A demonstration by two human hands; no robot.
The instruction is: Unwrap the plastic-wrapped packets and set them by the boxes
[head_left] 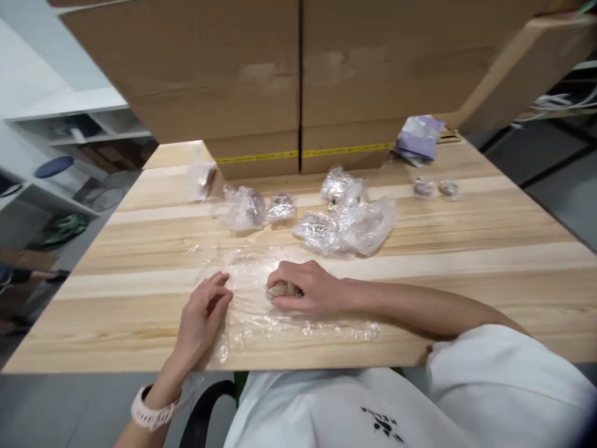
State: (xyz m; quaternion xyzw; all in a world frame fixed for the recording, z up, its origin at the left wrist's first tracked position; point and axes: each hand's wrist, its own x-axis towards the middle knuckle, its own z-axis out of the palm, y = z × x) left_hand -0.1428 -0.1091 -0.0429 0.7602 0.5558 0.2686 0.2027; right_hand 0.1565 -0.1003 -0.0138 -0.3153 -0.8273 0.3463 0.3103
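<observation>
Wood tabletop (pixel 471 239): R hand (pixel 313 287) curled round small item (pixel 284 290) on plastic wrap (pixel 261 325), prob. steadying it; L hand (pixel 202 311) at wrap's left, can't tell if pinching.

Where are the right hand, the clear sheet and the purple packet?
Right hand (pixel 321 287): head view, back of the hand.
Clear sheet (pixel 250 311): head view, crinkled part between the hands.
Purple packet (pixel 418 144): head view, its purple front.

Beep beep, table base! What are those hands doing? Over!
Left hand at clear plastic sheet's left side, grip unclear. Right hand around small tan item, over sheet. Plastic-wrapped bundles beyond, apart from hands.
</observation>
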